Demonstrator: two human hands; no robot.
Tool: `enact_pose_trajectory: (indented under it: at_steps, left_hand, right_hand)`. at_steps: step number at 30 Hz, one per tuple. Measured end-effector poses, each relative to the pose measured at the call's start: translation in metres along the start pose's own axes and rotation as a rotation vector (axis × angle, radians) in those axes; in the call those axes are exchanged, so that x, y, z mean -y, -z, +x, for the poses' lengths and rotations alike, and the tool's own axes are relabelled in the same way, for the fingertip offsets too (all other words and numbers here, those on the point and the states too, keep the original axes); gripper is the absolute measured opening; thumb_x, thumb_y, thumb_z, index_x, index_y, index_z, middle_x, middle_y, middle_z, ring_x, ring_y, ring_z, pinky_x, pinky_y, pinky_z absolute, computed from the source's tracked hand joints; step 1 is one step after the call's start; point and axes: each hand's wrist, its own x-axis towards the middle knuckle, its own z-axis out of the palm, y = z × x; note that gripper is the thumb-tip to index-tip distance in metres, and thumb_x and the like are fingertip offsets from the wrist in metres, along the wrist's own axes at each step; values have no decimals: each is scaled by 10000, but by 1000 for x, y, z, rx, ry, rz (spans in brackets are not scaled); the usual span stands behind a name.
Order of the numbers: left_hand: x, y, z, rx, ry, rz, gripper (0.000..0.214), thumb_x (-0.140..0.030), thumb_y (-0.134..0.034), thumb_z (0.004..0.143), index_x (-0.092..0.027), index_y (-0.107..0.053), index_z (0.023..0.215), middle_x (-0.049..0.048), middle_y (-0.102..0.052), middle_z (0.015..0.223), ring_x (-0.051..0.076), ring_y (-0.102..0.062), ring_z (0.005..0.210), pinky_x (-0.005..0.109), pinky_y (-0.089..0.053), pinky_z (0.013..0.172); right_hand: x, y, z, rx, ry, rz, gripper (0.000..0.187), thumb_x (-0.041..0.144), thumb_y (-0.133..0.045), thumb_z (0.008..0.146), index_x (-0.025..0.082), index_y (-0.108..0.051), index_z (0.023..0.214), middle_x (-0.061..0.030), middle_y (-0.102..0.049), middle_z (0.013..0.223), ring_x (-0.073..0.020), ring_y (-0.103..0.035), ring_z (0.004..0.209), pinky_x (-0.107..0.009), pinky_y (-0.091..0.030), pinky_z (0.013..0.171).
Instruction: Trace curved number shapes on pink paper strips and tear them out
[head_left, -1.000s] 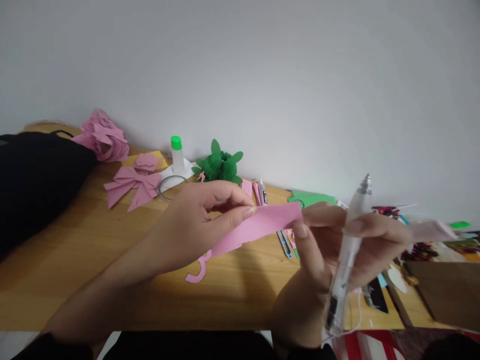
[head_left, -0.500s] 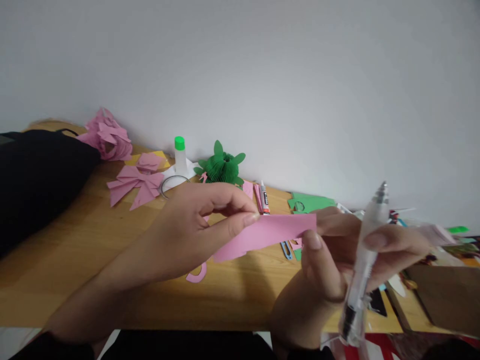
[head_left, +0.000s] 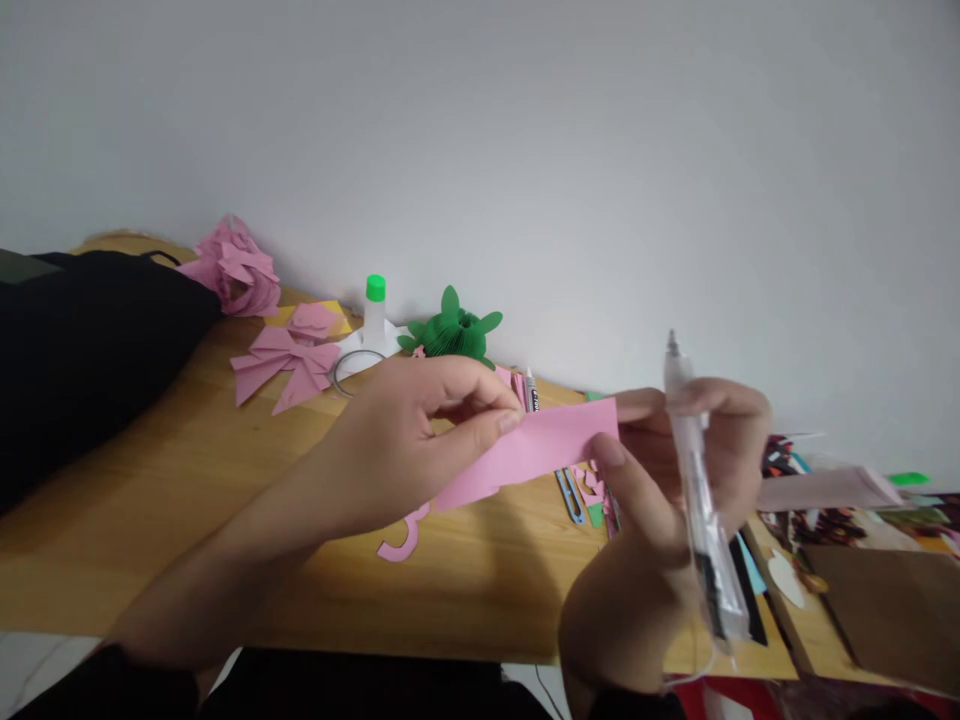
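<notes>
A piece of pink paper [head_left: 559,440] is stretched between my two hands above the table. My left hand [head_left: 420,440] pinches it near its upper middle with thumb and forefinger. At its right end, the thumb and a finger of my right hand [head_left: 660,500] grip the edge. Between other fingers of that same hand sits a clear pen [head_left: 696,480], tip pointing up. Below the left hand lies a curved pink paper cutout [head_left: 401,540], partly covered. A blue thread snipper [head_left: 568,496] and small pink scraps [head_left: 591,482] lie behind the paper.
Along the wall stand a green paper turtle-like figure [head_left: 454,335], a glue stick [head_left: 375,305] and a glue tube [head_left: 531,388]. A pink paper bow [head_left: 285,365] and crumpled pink paper [head_left: 234,265] lie left, beside a black bag [head_left: 97,350]. Brown cardboard [head_left: 889,610] lies right.
The pen in my right hand has swung left and stands more upright. The paper's right end has risen slightly. The view has shifted a little.
</notes>
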Motion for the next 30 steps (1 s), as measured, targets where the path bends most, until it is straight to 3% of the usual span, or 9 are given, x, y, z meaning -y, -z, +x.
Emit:
enact_pose_trajectory:
  at_steps: [6, 10, 14, 24, 30]
  left_hand:
    - [0, -1, 4, 48, 72, -19, 191, -217, -549, 819, -177, -632, 652, -64, -547, 536, 62, -458, 484, 184, -364, 494]
    - [2, -4, 5, 45, 84, -5, 190, -213, -535, 801, -188, -607, 627, -64, -568, 564, 66, -481, 493, 185, -383, 513]
    - [6, -6, 4, 49, 116, 4, 192, -227, -520, 818, -198, -629, 663, -52, -600, 601, 87, -541, 545, 187, -388, 510]
    - [7, -5, 0, 26, 109, -5, 172, -265, -557, 828, -196, -637, 692, -58, -586, 563, 79, -527, 484, 185, -344, 451]
    - [1, 2, 1, -12, 107, -1, 156, -240, -576, 807, -189, -663, 688, -42, -630, 604, 96, -587, 575, 178, -422, 525]
  right_hand:
    - [21, 11, 40, 422, -301, -4, 371, 147, -736, 789, 293, -455, 982, 35, -709, 849, -127, -674, 693, -244, -525, 537]
    - [33, 5, 59, 547, -387, -132, 355, 154, -751, 772, 276, -458, 931, 47, -681, 766, -145, -683, 702, -264, -546, 566]
    - [37, -1, 65, 640, -370, -224, 325, 151, -718, 771, 262, -450, 916, 48, -668, 741, -137, -660, 670, -265, -534, 567]
    - [51, 3, 76, 646, -435, -278, 319, 141, -719, 724, 257, -461, 871, 29, -683, 740, -147, -662, 655, -279, -545, 573]
    - [59, 27, 92, 541, -410, -368, 346, 163, -761, 718, 268, -468, 869, 44, -699, 673, -134, -638, 566, -251, -477, 477]
